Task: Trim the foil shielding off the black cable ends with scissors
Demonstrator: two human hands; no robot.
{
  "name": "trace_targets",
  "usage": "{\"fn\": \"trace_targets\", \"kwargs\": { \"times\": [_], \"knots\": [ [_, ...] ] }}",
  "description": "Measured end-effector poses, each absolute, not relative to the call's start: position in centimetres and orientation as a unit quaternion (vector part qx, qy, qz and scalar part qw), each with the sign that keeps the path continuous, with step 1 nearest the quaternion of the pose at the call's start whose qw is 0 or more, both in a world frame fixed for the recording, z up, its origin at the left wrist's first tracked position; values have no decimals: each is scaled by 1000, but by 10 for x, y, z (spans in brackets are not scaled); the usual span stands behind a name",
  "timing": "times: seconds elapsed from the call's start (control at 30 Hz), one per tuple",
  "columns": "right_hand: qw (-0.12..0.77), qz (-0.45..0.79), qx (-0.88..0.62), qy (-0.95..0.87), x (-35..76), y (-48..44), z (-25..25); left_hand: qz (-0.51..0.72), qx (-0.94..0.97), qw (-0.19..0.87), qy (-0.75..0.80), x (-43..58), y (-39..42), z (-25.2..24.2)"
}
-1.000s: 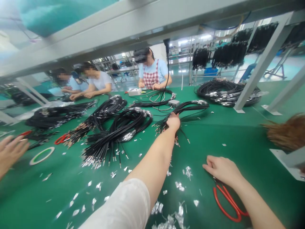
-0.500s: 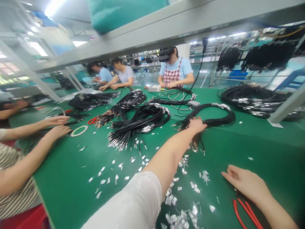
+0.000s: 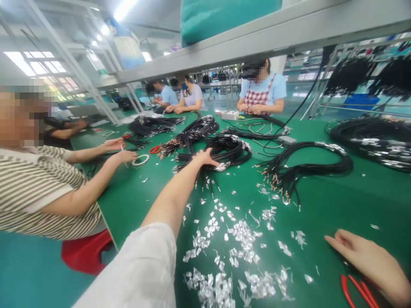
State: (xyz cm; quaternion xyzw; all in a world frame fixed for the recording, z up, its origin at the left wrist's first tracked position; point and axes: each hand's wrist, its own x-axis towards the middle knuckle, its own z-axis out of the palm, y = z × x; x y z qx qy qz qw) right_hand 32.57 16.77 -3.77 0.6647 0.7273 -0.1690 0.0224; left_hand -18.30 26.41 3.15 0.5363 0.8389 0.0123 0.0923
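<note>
Reaching across the green table, my left hand [image 3: 205, 158] lies over a coiled black cable bundle [image 3: 229, 147] with foil-wrapped sections. Its thumb is spread away from its fingers, and the far fingertips are partly hidden among the cables. To the right, another black cable bundle [image 3: 321, 169] curves in a loop, its copper-coloured ends fanned toward me. My right hand [image 3: 369, 261] rests at the lower right, fingers loosely bent and apart, with nothing visible in them. Just below it are the red handles of a tool [image 3: 356, 286], whose head is mostly hidden.
Silver foil scraps [image 3: 240, 239] litter the table [image 3: 154, 239]. More cable coils [image 3: 382, 141] lie right and behind. A co-worker's hands [image 3: 122, 154] are at left near a tape roll [image 3: 140, 160]. A metal shelf beam [image 3: 257, 28] crosses above; people sit opposite.
My left hand has moved left from the looped bundle to the coiled one. My view has turned left. My right hand has stayed beside the red-handled tool.
</note>
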Motion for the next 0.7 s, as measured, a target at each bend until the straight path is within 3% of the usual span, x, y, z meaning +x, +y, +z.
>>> {"fn": "trace_targets", "kwargs": {
  "times": [0.1,0.47,0.7],
  "knots": [
    [37,-239,658,713,327,168,-37,-15,554,114,824,-204,267,28],
    [19,-219,662,716,325,167,-36,-60,603,99,789,-218,288,29],
    [7,-195,667,719,320,166,-31,0,579,53,813,-196,271,18]
  ]
}}
